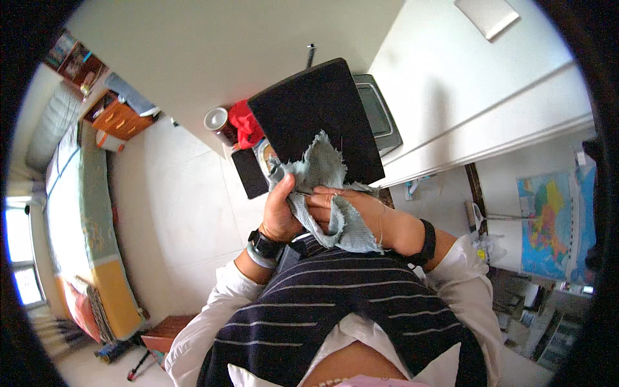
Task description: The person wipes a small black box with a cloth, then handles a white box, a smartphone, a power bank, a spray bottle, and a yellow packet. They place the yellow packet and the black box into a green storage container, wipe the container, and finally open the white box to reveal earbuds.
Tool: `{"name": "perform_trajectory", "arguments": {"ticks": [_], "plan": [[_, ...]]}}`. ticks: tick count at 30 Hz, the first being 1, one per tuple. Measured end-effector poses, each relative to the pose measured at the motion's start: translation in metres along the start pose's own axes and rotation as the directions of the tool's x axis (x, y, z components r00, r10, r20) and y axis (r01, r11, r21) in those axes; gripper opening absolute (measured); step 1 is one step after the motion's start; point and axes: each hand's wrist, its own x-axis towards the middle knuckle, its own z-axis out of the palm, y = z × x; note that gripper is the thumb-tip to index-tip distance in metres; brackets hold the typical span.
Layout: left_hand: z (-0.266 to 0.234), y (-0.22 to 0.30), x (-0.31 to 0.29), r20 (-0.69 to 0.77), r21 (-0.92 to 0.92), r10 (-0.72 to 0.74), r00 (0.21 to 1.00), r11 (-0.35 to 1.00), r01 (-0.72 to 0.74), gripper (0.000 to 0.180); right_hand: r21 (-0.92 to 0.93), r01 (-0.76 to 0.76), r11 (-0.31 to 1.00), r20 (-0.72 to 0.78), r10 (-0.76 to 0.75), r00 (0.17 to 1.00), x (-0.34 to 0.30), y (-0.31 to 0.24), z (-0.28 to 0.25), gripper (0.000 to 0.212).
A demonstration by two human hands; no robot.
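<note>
Between the two hands, holds a frayed, grey-blue woven cloth, bunched in the middle and loose at the ends. Closes the left hand on its left side, thumb laid upward along the fabric; curls the fingers of the right hand into the folds, clamped on the same cloth. Cannot tell, under the folds, whether the fingertips meet. Lets one ragged flap stand up beyond the fingers and another drape across the right hand, toward the body.

By the lie of the fabric, seems gathered at the centre, with both hands on it; leaves the two flaps ungathered. Cannot tell whether anything more is finished.

Just beyond both hands, shows a broad, black, flat-topped square surface, partly covered by the upper flap. Ahead of the left hand, shows a smaller black rectangular panel, then a crumpled bright-red fabric bundle and a dark cylindrical jar with a pale round lid. Farther ahead of the right hand, includes a grey, rounded-edged box with a glassy panel. Behind both hands, shows a dark, white-striped garment.
</note>
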Motion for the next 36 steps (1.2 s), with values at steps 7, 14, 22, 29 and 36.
{"name": "perform_trajectory", "arguments": {"ticks": [7, 14, 22, 29, 36], "plan": [[-0.012, 0.010, -0.047, -0.221, -0.012, 0.318, 0.922, 0.944, -0.329, 0.051, 0.157, 0.207, 0.966, -0.058, -0.200, 0.978, 0.036, 0.010, 0.030, 0.030], [-0.022, 0.002, -0.075, -0.393, -0.048, 0.495, 0.775, 0.830, -0.555, 0.038, 0.205, 0.108, 0.973, -0.109, -0.087, 0.990, 0.060, 0.022, 0.029, 0.013], [-0.023, -0.022, -0.117, -0.626, 0.057, 0.623, 0.469, 0.636, -0.770, 0.042, 0.898, 0.158, 0.410, 0.002, -0.365, 0.931, 0.058, -0.011, 0.061, 0.012], [-0.026, -0.051, -0.172, -0.781, 0.055, 0.539, 0.314, 0.561, -0.826, 0.033, 0.842, -0.017, 0.539, -0.049, 0.108, 0.993, 0.046, 0.040, 0.046, 0.054], [0.001, -0.113, -0.160, -0.817, 0.221, 0.483, 0.315, 0.767, -0.603, 0.030, 0.274, 0.240, 0.931, -0.267, -0.166, 0.949, 0.067, -0.009, 0.128, 0.053]]}}
